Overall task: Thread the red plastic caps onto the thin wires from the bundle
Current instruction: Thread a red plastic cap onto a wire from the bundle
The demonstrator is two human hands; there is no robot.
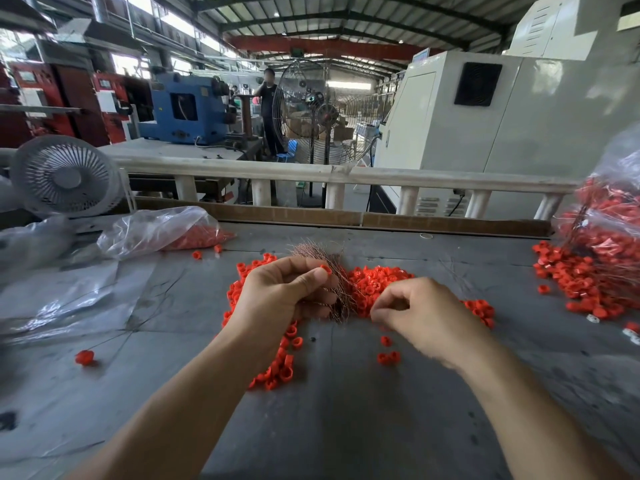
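A cap (325,268) is pinched at the fingertips of the left hand (280,296), which also clasps the wire bundle (332,285). The bundle's long axis runs from 11 to 5 o'clock. The right hand (420,315), at 3 o'clock from the bundle, is curled, fingertips together; whether a wire is pinched cannot be told. Loose caps (374,284) lie on the table (346,427) between the hands.
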